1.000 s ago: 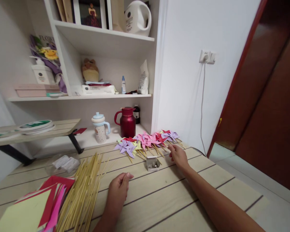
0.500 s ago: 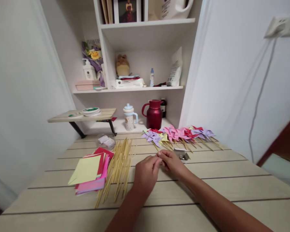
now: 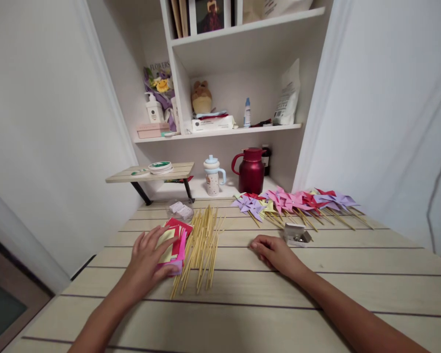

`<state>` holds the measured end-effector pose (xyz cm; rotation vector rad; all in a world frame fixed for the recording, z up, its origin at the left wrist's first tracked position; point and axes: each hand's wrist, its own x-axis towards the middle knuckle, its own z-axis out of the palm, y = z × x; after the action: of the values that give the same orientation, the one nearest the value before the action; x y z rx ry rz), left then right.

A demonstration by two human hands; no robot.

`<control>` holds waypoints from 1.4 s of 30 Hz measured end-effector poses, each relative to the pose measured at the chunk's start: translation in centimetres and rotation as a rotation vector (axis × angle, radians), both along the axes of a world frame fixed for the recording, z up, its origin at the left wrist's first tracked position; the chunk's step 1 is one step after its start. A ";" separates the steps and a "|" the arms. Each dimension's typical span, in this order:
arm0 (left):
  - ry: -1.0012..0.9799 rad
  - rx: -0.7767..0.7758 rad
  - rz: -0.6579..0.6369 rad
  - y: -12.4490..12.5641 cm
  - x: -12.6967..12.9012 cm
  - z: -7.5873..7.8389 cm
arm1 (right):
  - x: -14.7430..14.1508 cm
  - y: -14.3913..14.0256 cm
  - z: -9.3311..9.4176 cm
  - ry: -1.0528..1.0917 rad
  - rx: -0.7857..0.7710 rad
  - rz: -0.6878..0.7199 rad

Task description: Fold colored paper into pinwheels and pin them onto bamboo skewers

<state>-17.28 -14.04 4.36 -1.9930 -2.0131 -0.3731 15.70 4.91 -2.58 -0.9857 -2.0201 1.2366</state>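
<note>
My left hand (image 3: pixel 147 260) lies over a stack of coloured paper sheets (image 3: pixel 182 250), its fingers spread across the top. A pale yellow sheet (image 3: pixel 166 253) shows between the fingers, with red, pink and lilac edges around it. To the right of my left hand is a loose spread of thin wooden sticks (image 3: pixel 201 240). My right hand (image 3: pixel 274 252) rests on the table with its fingers curled together; whether a small thing is inside cannot be seen. Just beyond it stands a small opened box (image 3: pixel 296 229) with little shiny pieces inside.
Several paper pinwheels on sticks (image 3: pixel 284 200) lie along the table's back right. Behind them stands a red thermos jug (image 3: pixel 251 171), with a pale blue-lidded cup (image 3: pixel 212 179) to its left. A small raised shelf (image 3: pixel 125 175) is at back left, a clear plastic pack (image 3: pixel 181 211) before it.
My left hand has parted from my right and moved left onto the paper stack, its fingers spreading. My right hand stays near the small box. The view has turned left.
</note>
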 end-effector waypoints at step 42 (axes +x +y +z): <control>-0.225 -0.201 0.033 0.1 -4.1 -0.9 | 0.4 -0.3 0.3 -0.020 0.011 0.094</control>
<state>-21.34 -13.91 3.46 -2.1142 -2.2997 -0.4201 16.13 4.57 -2.28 -0.9105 -2.1072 1.2675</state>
